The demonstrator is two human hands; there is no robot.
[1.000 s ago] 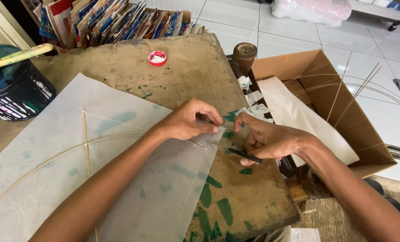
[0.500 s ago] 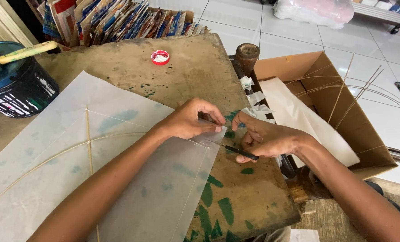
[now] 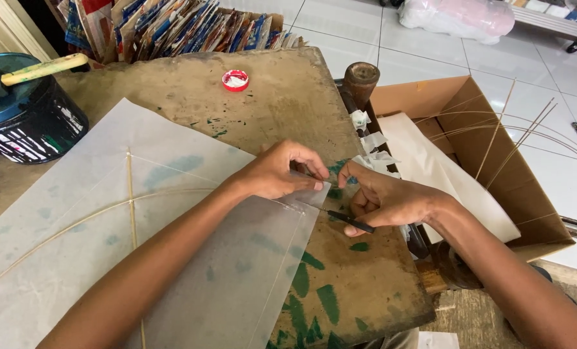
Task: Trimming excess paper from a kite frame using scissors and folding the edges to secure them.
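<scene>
The paper (image 3: 191, 213) corner is pinched under the left hand (image 3: 278, 171), fingertips pressed at the edge near the board's (image 3: 288, 84) centre. A thin dark tool (image 3: 350, 221) is gripped in the right hand (image 3: 382, 197), just at 3 o'clock of the left, its fingers meeting the same corner. The bamboo frame (image 3: 131, 194) lies under the sheet at 9 o'clock. The thin paper could be torn or creased if pulled unevenly, or nicked by the tool tip. A red cap (image 3: 235, 79) sits at 12 o'clock, a box (image 3: 495, 161) at 3.
</scene>
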